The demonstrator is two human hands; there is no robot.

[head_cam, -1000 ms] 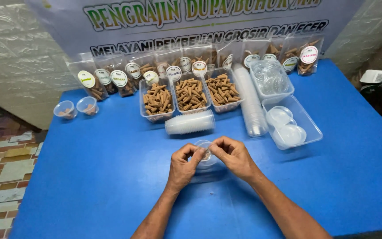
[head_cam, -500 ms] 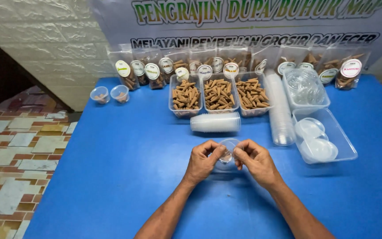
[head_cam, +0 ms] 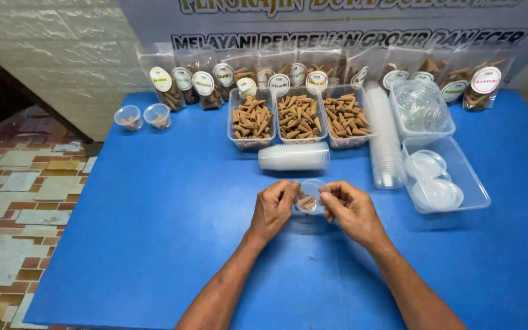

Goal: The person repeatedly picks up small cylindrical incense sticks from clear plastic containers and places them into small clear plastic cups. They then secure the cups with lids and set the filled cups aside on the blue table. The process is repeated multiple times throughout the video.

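My left hand and my right hand hold a small clear plastic cup between them, just above the blue table. The cup contains a few brown cone-shaped pieces. Fingertips of both hands pinch its rim from either side. A stack of clear cups lies on its side right behind my hands.
Three clear trays of brown cones sit at the back, with a row of labelled bags behind them. Two small filled cups stand far left. A long lying stack of cups and tubs of lids sit right.
Both hands stay on the small cup; the view has shifted, so the table contents sit further right and lower in frame.
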